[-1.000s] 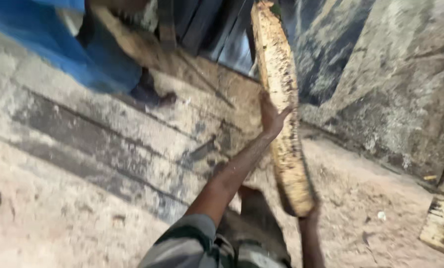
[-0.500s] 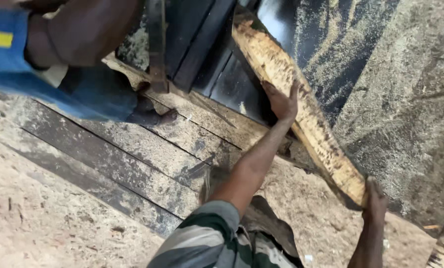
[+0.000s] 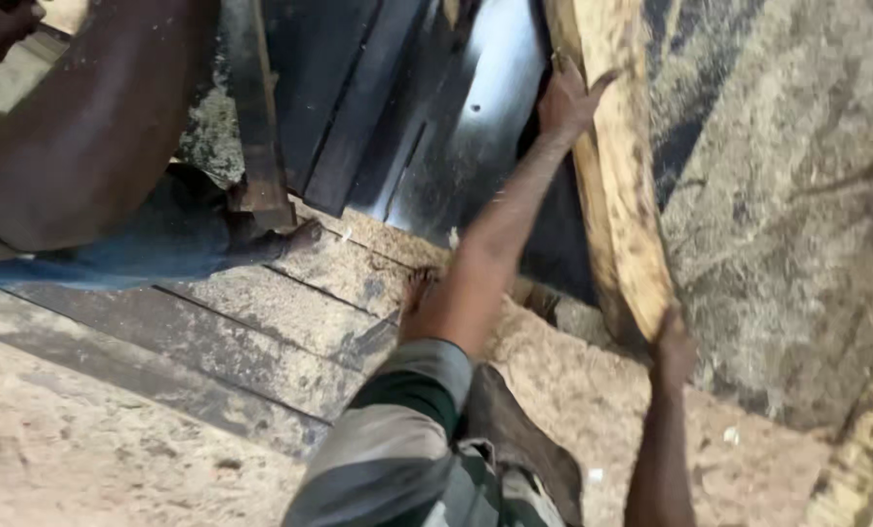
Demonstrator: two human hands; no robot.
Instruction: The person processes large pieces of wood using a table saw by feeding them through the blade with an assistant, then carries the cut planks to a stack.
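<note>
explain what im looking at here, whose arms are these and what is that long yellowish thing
The picture comes from a camera worn on a person's head, looking down, so the two arms reaching up from the bottom edge are that person's own. The left hand lies flat against the upper part of a long rough wooden slab, pale yellow and bark-edged. The right hand has its grip on the slab's lower end. The slab stands tilted over a shiny metal plate with dark metal rails beside it. Sawdust covers the ground and the wooden planks on the left. The big arm at top left belongs to another person nearby, in blue clothing.
</note>
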